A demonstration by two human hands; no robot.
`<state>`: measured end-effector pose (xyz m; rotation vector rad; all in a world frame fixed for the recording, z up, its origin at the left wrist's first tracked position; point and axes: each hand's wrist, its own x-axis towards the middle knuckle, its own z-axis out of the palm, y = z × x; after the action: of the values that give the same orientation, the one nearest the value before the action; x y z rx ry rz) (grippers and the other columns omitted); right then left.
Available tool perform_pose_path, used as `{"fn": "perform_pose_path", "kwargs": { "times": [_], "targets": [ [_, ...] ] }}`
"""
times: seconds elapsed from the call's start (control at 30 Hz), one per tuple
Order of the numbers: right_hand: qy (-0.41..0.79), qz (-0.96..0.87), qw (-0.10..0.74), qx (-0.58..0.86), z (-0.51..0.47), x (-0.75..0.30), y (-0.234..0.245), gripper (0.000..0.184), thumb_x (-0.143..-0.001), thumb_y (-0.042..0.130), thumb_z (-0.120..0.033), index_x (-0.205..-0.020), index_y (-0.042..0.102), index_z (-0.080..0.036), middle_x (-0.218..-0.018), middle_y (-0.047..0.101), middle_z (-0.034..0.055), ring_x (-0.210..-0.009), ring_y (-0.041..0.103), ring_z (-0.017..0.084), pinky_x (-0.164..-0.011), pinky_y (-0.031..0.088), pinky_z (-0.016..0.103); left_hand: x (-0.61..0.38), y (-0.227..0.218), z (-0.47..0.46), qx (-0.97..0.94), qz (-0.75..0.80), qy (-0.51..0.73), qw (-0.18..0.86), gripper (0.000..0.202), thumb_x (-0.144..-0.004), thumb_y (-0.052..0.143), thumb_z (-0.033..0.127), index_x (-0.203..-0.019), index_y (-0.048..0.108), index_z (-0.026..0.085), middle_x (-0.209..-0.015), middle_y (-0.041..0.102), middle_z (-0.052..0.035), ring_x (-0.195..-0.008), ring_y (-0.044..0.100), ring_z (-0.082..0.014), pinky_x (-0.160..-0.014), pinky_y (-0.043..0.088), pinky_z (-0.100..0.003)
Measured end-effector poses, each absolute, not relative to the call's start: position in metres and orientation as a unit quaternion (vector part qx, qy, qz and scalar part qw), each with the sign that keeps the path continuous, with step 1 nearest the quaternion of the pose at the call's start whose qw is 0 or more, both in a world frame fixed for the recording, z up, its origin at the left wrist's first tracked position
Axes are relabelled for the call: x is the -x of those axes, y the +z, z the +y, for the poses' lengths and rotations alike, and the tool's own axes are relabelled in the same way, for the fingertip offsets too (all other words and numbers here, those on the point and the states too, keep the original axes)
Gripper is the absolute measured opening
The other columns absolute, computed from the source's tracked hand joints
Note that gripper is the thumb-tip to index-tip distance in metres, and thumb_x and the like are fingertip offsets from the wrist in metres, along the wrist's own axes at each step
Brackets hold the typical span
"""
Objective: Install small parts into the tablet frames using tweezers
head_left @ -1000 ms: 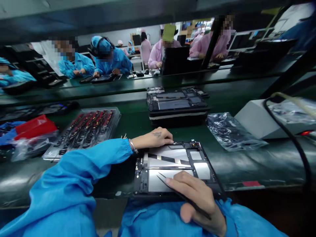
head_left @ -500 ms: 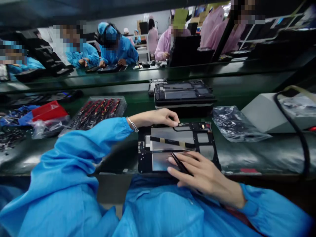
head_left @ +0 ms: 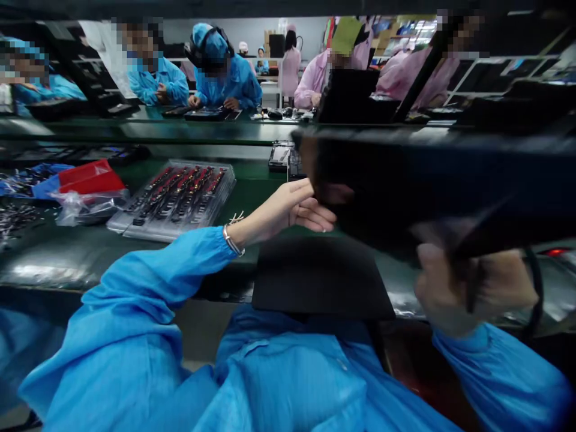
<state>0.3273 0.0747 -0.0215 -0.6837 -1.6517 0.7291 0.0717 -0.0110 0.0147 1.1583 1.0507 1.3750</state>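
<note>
Hands lift a dark tablet panel point(head_left: 432, 180) (blurred): left hand point(head_left: 292, 210) grips its edge, right hand point(head_left: 468, 288) clasps tweezers point(head_left: 472, 282) underneath; best kept level, supported both sides.

No readable text, label or number anywhere, perhaps owing to blur across the lifted panel point(head_left: 427, 180)

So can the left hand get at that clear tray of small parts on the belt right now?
Probably not at once: the left hand grips an edge of the lifted dark panel. The parts tray lies close by, nothing between them.
</note>
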Motion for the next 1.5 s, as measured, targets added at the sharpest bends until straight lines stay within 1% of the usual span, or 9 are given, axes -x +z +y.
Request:
{"fn": "perform_pose_path", "kwargs": {
  "times": [0.07,0.13,0.27,0.33,0.5,0.8,1.2,1.37,1.5],
  "targets": [
    [0.284,-0.632,0.656,0.3,0.079,-0.316,-0.017,0.023,-0.066,0.085,-0.031,-0.071,0.064,-0.027,-0.061,0.048,-0.0027,-0.076,0.062,0.025,-0.101,0.049,0.048,-0.077,0.016,-0.023,-0.504,0.431,0.577,0.478,0.044,-0.094,0.064,0.059,-0.093,0.046,0.02,-0.086,0.078,-0.0077,-0.072,0.077,-0.0182,-0.064,0.06,-0.025],
    [0.341,-0.572,0.687,0.292,0.079,-0.307,-0.013,0.02,-0.066,0.085,-0.026,-0.07,0.066,-0.026,-0.066,0.053,-0.0026,-0.074,0.059,0.021,-0.102,0.05,0.043,-0.082,0.018,-0.033,-0.543,0.443,0.568,0.431,0.044,-0.093,0.067,0.058,-0.092,0.044,0.021,-0.078,0.076,-0.0038,-0.063,0.074,-0.0157,-0.056,0.058,-0.021],
    [0.524,-0.538,0.603,0.269,0.073,-0.305,-0.012,0.015,-0.073,0.084,-0.024,-0.083,0.073,-0.026,-0.088,0.069,-0.0008,-0.097,0.067,0.022,-0.115,0.045,0.043,-0.088,0.019,-0.04,-0.587,0.494,0.565,0.304,0.028,-0.098,0.065,0.041,-0.089,0.05,0.019,-0.058,0.063,0.005,-0.042,0.055,-0.0061,-0.042,0.043,-0.013],
    [0.574,-0.535,0.549,0.287,0.071,-0.308,-0.014,0.016,-0.077,0.082,-0.026,-0.091,0.074,-0.026,-0.101,0.073,0.0008,-0.112,0.067,0.024,-0.118,0.044,0.046,-0.088,0.015,-0.038,-0.576,0.518,0.57,0.273,0.029,-0.1,0.062,0.039,-0.084,0.051,0.018,-0.054,0.059,0.006,-0.039,0.049,-0.0036,-0.04,0.036,-0.012],
    [0.627,-0.559,0.437,0.32,0.074,-0.313,-0.023,0.015,-0.087,0.073,-0.034,-0.1,0.074,-0.029,-0.121,0.074,0.0032,-0.116,0.07,0.027,-0.101,0.059,0.045,-0.083,0.0,-0.026,-0.512,0.527,0.579,0.353,0.038,-0.101,0.06,0.045,-0.076,0.049,0.017,-0.055,0.062,0.0038,-0.038,0.052,-0.0034,-0.038,0.032,-0.012],
    [0.678,-0.532,0.378,0.339,0.086,-0.311,-0.041,0.021,-0.085,0.076,-0.034,-0.106,0.075,-0.032,-0.121,0.075,0.0022,-0.106,0.075,0.028,-0.088,0.066,0.039,-0.075,-0.022,-0.012,-0.434,0.545,0.569,0.437,0.032,-0.105,0.054,0.028,-0.075,0.05,0.016,-0.053,0.063,0.0042,-0.037,0.051,-0.0022,-0.038,0.032,-0.011],
    [0.683,-0.536,0.358,0.344,0.089,-0.314,-0.051,0.016,-0.087,0.075,-0.037,-0.102,0.075,-0.03,-0.127,0.073,0.0033,-0.108,0.074,0.028,-0.09,0.066,0.039,-0.075,-0.025,-0.012,-0.427,0.556,0.556,0.446,0.03,-0.105,0.052,0.025,-0.077,0.051,0.015,-0.055,0.062,0.0028,-0.039,0.051,-0.0025,-0.039,0.033,-0.012],
    [0.711,-0.452,0.415,0.343,0.082,-0.31,-0.051,0.019,-0.085,0.078,-0.03,-0.104,0.074,-0.026,-0.128,0.072,0.0017,-0.122,0.068,0.025,-0.103,0.06,0.039,-0.074,-0.024,-0.015,-0.476,0.56,0.534,0.418,0.009,-0.096,0.062,0.021,-0.092,0.056,0.015,-0.057,0.058,0.0069,-0.043,0.047,-0.0019,-0.043,0.035,-0.011],
    [0.712,-0.422,0.452,0.332,0.076,-0.309,-0.049,0.025,-0.085,0.077,-0.024,-0.11,0.074,-0.025,-0.129,0.072,0.0025,-0.129,0.063,0.023,-0.111,0.055,0.042,-0.072,-0.02,-0.018,-0.515,0.538,0.514,0.425,0.014,-0.09,0.064,0.016,-0.101,0.057,0.016,-0.06,0.058,0.0079,-0.049,0.051,-0.004,-0.049,0.043,-0.014]
  ]
}}
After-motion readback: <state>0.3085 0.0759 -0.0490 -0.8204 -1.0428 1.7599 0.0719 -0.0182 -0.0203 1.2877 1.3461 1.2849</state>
